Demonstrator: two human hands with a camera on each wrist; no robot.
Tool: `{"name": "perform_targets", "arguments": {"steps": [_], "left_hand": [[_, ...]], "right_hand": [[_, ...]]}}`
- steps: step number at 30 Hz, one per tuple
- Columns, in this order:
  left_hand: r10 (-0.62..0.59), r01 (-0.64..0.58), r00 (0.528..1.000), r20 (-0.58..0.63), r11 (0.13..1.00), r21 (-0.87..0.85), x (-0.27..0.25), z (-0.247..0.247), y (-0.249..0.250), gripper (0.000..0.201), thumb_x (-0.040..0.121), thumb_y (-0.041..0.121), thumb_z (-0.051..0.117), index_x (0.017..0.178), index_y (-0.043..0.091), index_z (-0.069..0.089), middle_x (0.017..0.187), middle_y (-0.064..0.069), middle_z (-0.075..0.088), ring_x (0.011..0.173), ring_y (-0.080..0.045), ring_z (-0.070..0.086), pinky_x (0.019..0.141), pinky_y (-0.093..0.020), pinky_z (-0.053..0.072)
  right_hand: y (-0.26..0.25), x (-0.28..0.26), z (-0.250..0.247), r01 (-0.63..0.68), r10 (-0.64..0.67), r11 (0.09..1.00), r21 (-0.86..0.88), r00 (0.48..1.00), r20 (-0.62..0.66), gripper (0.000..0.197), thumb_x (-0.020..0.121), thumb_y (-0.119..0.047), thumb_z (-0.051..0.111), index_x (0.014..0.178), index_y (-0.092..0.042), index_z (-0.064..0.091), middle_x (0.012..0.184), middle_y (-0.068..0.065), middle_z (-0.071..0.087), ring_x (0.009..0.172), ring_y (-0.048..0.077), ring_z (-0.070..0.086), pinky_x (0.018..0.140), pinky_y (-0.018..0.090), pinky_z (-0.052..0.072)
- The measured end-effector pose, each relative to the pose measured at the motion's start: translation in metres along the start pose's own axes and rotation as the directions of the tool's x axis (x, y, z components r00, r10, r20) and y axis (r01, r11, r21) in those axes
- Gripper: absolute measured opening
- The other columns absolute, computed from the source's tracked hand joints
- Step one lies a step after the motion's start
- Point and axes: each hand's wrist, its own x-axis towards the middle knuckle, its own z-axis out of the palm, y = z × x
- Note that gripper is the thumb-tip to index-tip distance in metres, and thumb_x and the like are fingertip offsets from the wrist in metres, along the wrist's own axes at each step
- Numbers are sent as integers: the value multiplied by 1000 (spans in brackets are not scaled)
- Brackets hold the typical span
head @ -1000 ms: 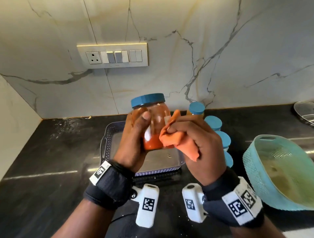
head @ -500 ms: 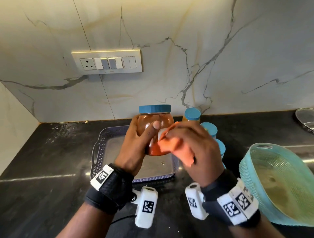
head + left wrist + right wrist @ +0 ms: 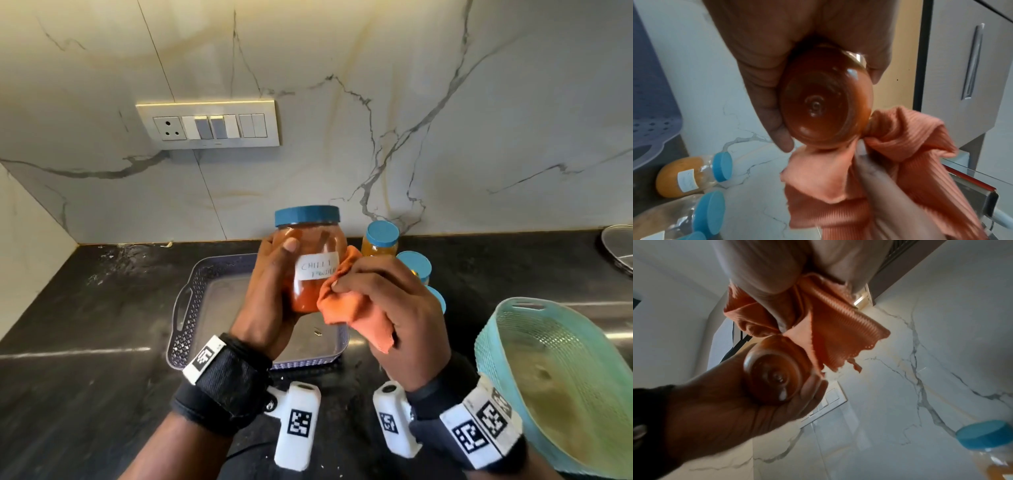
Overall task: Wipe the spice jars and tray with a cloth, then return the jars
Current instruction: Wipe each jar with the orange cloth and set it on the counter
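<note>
My left hand [image 3: 270,291] wraps clear blue-lidded chilli jar [image 3: 313,260] | right hand [image 3: 394,308] bunches orange ribbed cloth [image 3: 346,305] | smooth, probably slippery, hold mid-body firmly

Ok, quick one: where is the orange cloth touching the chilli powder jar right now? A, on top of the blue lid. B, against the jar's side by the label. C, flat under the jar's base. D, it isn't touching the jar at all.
B: the right hand bunches the orange cloth against the side of the chilli powder jar beside its label, while the blue lid and the base, seen from the left wrist view, stay uncovered.
</note>
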Motion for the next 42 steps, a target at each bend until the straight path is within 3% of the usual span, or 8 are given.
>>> {"name": "perform_targets", "arguments": {"steps": [6, 10, 14, 18, 23, 33, 38, 42], "left_hand": [[-33, 34, 999, 34, 999, -26, -3, 17, -17, 46, 89, 44, 50, 116, 13, 69, 113, -17, 71, 100, -27, 69, 85, -45, 57], [37, -38, 999, 12, 991, 127, 1, 18, -20, 72, 83, 48, 72, 132, 0, 52, 125, -25, 65, 115, -40, 64, 96, -56, 52], [39, -50, 998, 52, 972, 231, 2, 16, -26, 100, 55, 60, 90, 133, 10, 52, 122, -15, 69, 111, -32, 69, 87, -41, 58], [95, -91, 995, -12, 979, 184, 13, 20, -26, 100, 68, 63, 82, 137, -1, 49, 127, -26, 64, 117, -43, 63, 86, -46, 57], [65, -56, 996, -61, 988, 146, 17, 18, -20, 101, 64, 66, 82, 140, 10, 47, 129, -22, 65, 115, -41, 66, 80, -45, 57], [68, -69, 996, -49, 998, -10, 16, 36, -21, 100, 75, 55, 81, 144, -2, 37, 138, -34, 52, 129, -52, 50, 106, -71, 38], [60, -59, 996, -67, 998, 20, 17, 33, -13, 94, 76, 64, 73, 140, -1, 48, 135, -33, 55, 122, -46, 57, 97, -56, 49], [57, -46, 997, -60, 984, 171, 14, 33, -21, 73, 85, 62, 62, 138, 12, 54, 133, -18, 63, 123, -42, 60, 90, -58, 54]], "right_hand": [[11, 29, -18, -64, 55, 994, -83, 992, -111, 29, 77, -10, 82, 105, -9, 73, 106, 6, 67, 98, 22, 67, 82, 33, 57], [10, 13, -14, -45, 39, 993, -107, 997, -59, 26, 80, -18, 74, 105, -12, 74, 108, 4, 66, 101, 21, 65, 82, 35, 55], [14, 6, -18, -91, 88, 990, -105, 995, -39, 31, 77, -19, 77, 107, -13, 73, 111, 3, 66, 104, 22, 65, 84, 37, 56], [13, -2, -20, -63, 64, 996, -66, 998, 12, 24, 81, -25, 75, 103, -17, 74, 111, -1, 65, 102, 17, 64, 81, 34, 55], [18, -26, -16, 17, -6, 997, -79, 990, 138, 40, 80, -32, 80, 116, -24, 64, 118, -2, 61, 107, 16, 62, 82, 32, 57], [36, 28, -33, -94, 103, 992, 89, 990, -99, 19, 85, -17, 70, 102, -9, 72, 104, 3, 66, 100, 16, 65, 86, 32, 54], [23, 0, -23, -96, 101, 991, 91, 994, -50, 29, 87, -33, 65, 102, -11, 75, 111, 3, 65, 103, 18, 64, 82, 32, 55], [29, -2, -23, -74, 75, 997, 24, 997, -18, 28, 85, -31, 70, 104, -13, 76, 112, 4, 66, 104, 19, 64, 83, 32, 55]]}}
